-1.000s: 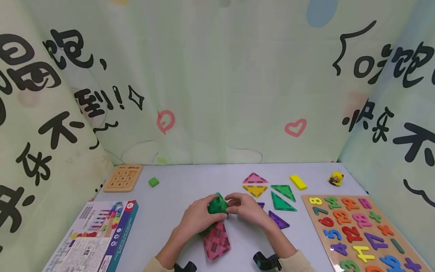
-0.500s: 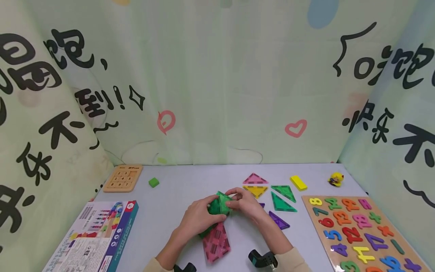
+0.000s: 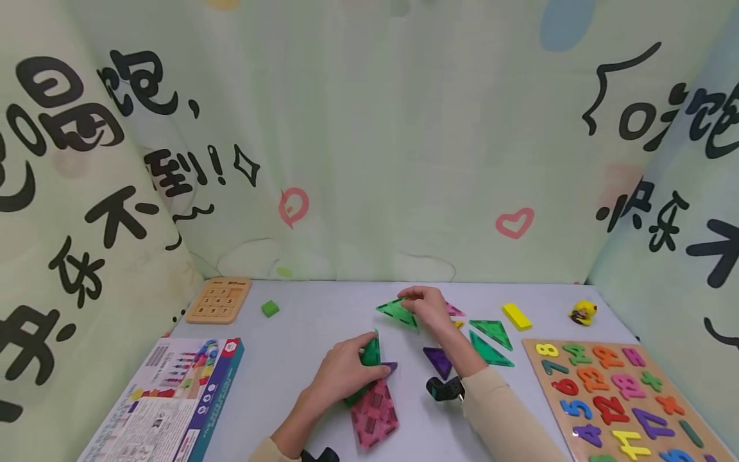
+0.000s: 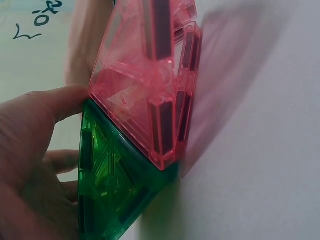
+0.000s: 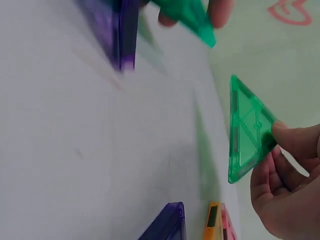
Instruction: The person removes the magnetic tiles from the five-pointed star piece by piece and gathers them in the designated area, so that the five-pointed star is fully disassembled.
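Observation:
My left hand (image 3: pixel 343 366) grips a standing build of magnetic tiles, its fingers and thumb around the green part (image 3: pixel 372 351). A pink tile body (image 3: pixel 374 416) joins the green on its near side, and a purple tip (image 3: pixel 390 367) pokes out beyond the thumb. In the left wrist view, pink tiles (image 4: pixel 135 70) meet a green triangle (image 4: pixel 107 185) along an edge beside the fingers. Farther back, my right hand (image 3: pixel 426 309) pinches a loose green triangular tile (image 3: pixel 396 312) by one corner; the right wrist view shows this tile (image 5: pixel 247 130) held up off the table.
Right of the build lie a purple triangle (image 3: pixel 439 363), green triangles (image 3: pixel 491 350) and a yellow block (image 3: pixel 516 316). A number board (image 3: pixel 620 385) and duck figure (image 3: pixel 583 312) are at right. At left are a box (image 3: pixel 167 391), wooden board (image 3: pixel 219 300) and green cube (image 3: pixel 269 308).
My right hand has pulled a green triangle off the build and carried it away toward the back. A purple piece of the build now shows. My left hand keeps its grip; the view shifted slightly.

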Action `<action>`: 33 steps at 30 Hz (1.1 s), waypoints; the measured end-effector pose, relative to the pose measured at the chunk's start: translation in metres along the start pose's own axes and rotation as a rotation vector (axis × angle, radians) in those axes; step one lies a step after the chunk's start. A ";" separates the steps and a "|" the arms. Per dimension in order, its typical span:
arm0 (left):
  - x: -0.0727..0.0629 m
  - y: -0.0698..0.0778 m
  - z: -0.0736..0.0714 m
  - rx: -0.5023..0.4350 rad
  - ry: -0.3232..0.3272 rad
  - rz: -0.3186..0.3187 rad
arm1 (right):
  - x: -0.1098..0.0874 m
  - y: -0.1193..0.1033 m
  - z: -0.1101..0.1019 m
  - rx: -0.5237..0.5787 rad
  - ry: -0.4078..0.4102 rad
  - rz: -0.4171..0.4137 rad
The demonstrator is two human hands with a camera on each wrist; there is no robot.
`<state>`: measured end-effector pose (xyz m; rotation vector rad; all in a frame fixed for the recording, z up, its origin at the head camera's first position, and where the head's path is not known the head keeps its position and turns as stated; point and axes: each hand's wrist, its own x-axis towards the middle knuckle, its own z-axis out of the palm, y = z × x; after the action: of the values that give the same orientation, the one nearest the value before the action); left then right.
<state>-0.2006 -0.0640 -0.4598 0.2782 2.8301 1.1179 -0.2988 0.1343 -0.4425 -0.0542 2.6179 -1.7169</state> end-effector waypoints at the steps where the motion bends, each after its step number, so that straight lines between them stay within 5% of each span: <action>1: 0.000 0.000 0.000 0.003 -0.001 0.000 | 0.006 0.000 0.002 -0.036 -0.001 -0.016; 6: 0.000 0.001 0.001 -0.001 -0.014 -0.005 | 0.028 0.006 0.011 -0.137 -0.016 -0.040; 16: 0.000 -0.001 0.002 0.010 -0.008 -0.010 | 0.035 0.012 0.022 -0.106 0.018 -0.125; 19: -0.001 -0.004 -0.001 0.005 0.001 -0.022 | 0.022 0.008 0.021 -0.100 -0.014 -0.127; 29: -0.003 -0.004 0.000 0.009 0.026 -0.039 | -0.054 0.007 0.012 -0.052 -0.350 -0.078; 33: -0.002 -0.002 0.003 0.019 0.035 -0.017 | -0.068 0.005 0.018 -0.031 -0.412 -0.053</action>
<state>-0.1988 -0.0634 -0.4637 0.2375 2.8695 1.1037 -0.2309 0.1218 -0.4549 -0.4309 2.3546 -1.4856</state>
